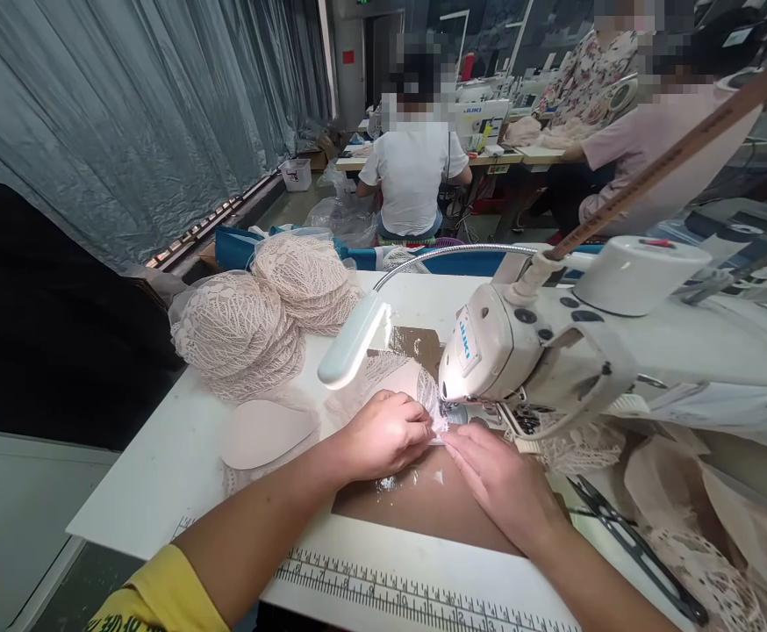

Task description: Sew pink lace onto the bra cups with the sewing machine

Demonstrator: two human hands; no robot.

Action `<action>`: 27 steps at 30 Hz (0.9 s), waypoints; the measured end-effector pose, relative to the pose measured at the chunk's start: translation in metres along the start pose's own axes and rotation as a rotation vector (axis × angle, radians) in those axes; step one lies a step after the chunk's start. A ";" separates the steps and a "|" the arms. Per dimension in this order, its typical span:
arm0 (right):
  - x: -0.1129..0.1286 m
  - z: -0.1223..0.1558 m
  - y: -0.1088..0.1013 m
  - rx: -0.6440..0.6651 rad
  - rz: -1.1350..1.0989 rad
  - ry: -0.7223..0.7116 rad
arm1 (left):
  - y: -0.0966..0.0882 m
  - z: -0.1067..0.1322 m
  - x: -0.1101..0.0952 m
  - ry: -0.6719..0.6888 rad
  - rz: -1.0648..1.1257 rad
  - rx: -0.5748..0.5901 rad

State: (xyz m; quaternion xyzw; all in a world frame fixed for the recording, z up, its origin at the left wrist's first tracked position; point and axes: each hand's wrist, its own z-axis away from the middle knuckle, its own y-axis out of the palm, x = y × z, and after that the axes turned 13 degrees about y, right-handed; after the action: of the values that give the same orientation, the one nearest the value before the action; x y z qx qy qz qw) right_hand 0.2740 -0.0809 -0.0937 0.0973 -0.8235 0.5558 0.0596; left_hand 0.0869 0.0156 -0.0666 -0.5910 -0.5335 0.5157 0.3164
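A beige lace bra cup (405, 379) lies at the needle of a white sewing machine (489, 351). My left hand (390, 434) is closed, its fingers pinching the lace edge just left of the presser foot. From the right, my right hand (495, 470) has its fingers together on the same edge, in front of the needle. The fingertips of both hands nearly meet there. Left of my left forearm, a smooth beige cup (268, 434) with lace under it rests on the white table (153, 456).
Two stacks of lace cups (232, 329) stand at the back left. A lamp (350, 342) hangs over the work. Thread snips (640, 549) and sheer fabric (673, 491) lie at the right. A printed ruler (397, 588) runs along the front edge. Several people sit or stand beyond.
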 end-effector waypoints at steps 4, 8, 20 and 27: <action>-0.001 0.007 -0.001 0.000 0.022 -0.102 | 0.000 0.001 -0.003 0.061 -0.061 0.019; -0.002 0.008 -0.004 0.033 0.028 -0.108 | 0.003 0.003 -0.004 0.137 -0.097 0.027; 0.002 0.004 0.001 -0.009 0.129 -0.043 | 0.007 -0.002 0.005 0.006 -0.113 -0.042; 0.002 0.003 -0.005 0.115 -0.042 0.041 | 0.004 -0.004 0.008 -0.083 -0.142 -0.088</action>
State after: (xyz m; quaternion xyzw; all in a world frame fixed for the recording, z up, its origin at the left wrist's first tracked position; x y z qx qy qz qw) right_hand 0.2733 -0.0859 -0.0897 0.1063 -0.7867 0.6025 0.0822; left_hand 0.0914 0.0230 -0.0717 -0.5430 -0.6091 0.4920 0.3034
